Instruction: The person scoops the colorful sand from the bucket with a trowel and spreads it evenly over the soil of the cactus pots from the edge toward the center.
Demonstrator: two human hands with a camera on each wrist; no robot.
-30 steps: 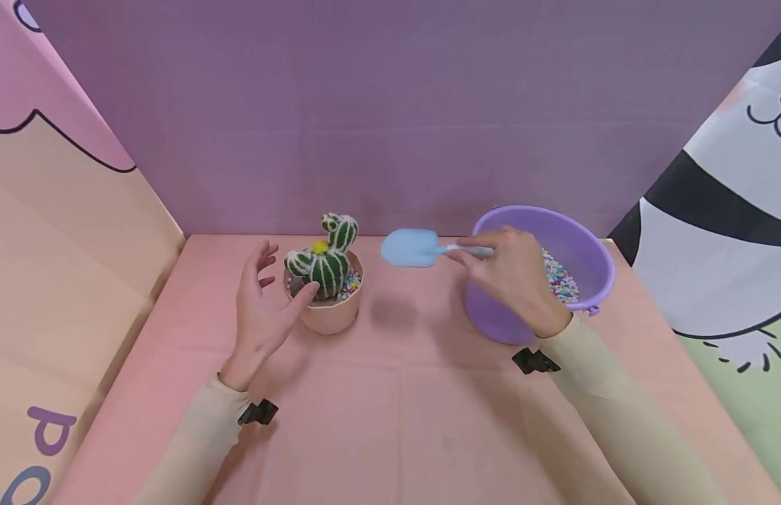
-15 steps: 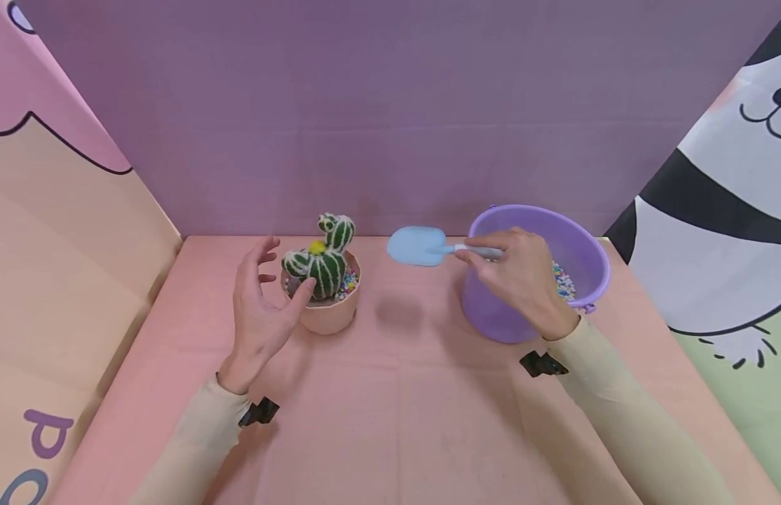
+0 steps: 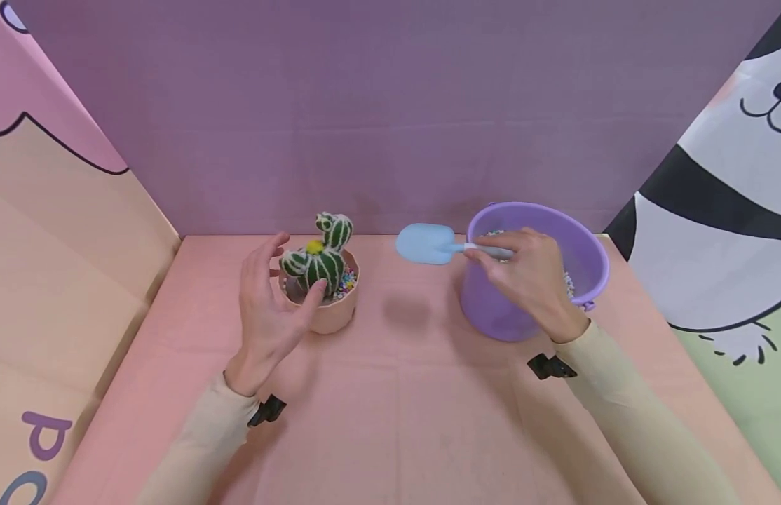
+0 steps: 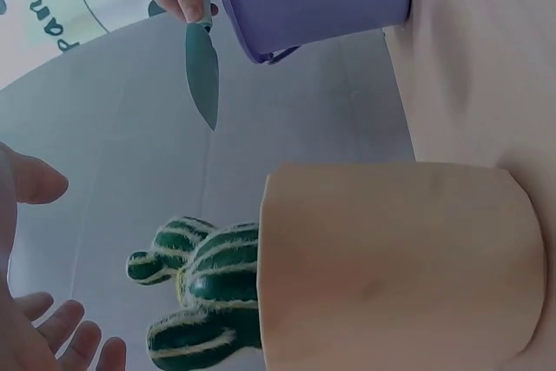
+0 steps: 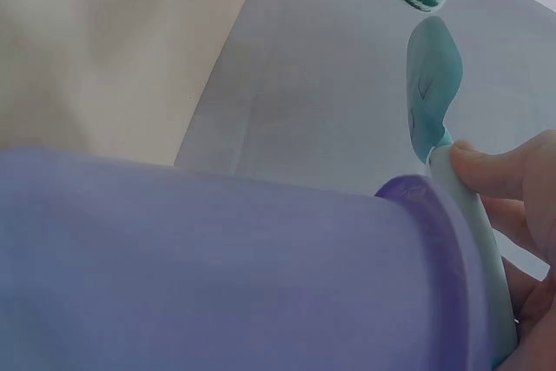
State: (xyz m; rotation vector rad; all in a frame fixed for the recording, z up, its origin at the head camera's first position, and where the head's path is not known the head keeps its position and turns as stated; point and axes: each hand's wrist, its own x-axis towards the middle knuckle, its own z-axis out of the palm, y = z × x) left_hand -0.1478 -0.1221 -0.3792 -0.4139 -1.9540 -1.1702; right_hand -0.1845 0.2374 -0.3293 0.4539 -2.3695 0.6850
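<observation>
My right hand (image 3: 526,273) grips the grey-white handle of a light blue toy shovel (image 3: 425,244) above the near left rim of a purple bucket (image 3: 491,312). The shovel's blade points left and is held up over the table. Small colored beads (image 3: 568,284) lie in the bucket, partly hidden by the hand. My left hand (image 3: 267,301) hovers at the left of a green striped cactus (image 3: 322,270) in a peach pot (image 3: 334,317), fingers apart and holding nothing. In the left wrist view a gap shows between the hand and the cactus.
Colored beads (image 3: 348,282) also lie in the pot around the cactus. A pink cloth covers the table (image 3: 397,421). A purple backdrop (image 3: 390,119) rises behind, and printed panels stand at the left and right, the right one with a panda (image 3: 700,210).
My right hand and the shovel have moved right, so the blade is nearer the bucket. The left hand has shifted slightly right, toward the cactus pot.
</observation>
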